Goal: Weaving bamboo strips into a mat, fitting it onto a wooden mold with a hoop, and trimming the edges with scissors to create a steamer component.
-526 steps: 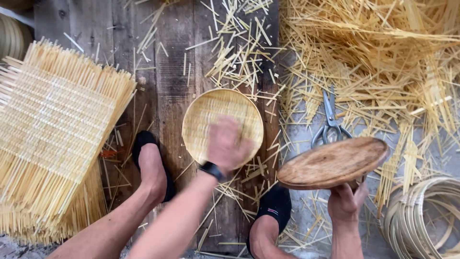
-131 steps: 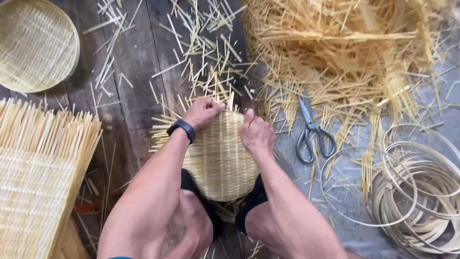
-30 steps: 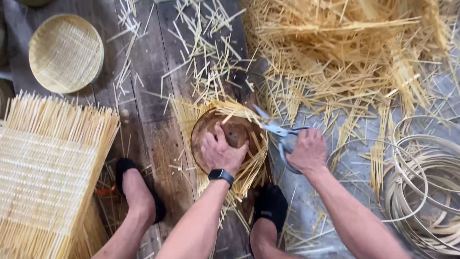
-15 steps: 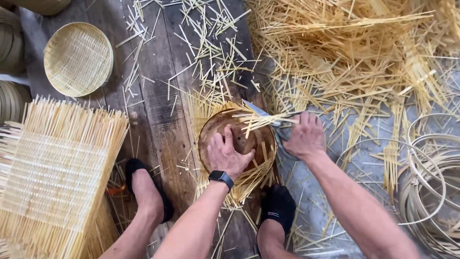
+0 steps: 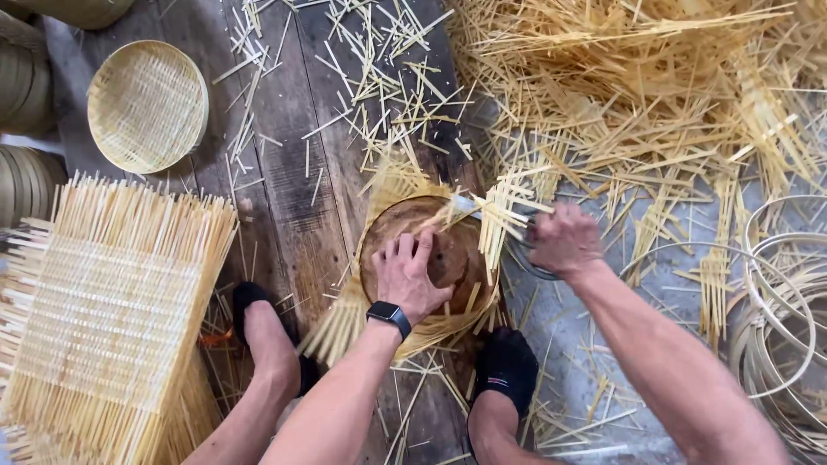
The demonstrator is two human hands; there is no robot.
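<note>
The left hand point(image 5: 409, 277) presses spread fingers on the round wooden form point(image 5: 448, 258) over the woven bamboo mat point(image 5: 392, 194); just right of the form, the right hand point(image 5: 564, 241) grips scissors point(image 5: 465, 205).

Weathered dark wooden plank floor point(image 5: 297, 215) beside grey sheeting point(image 5: 594, 362), bamboo offcuts point(image 5: 637, 95) strewn everywhere in even daylight.

Round wooden disc point(image 5: 448, 258) lies flat on a woven bamboo mat point(image 5: 362, 310), brown, pressing it to the plank floor; mat's loose strip ends fan out around it. Scissors point(image 5: 469, 207), mostly hidden, blades at the disc's upper right edge among cut strips.
</note>
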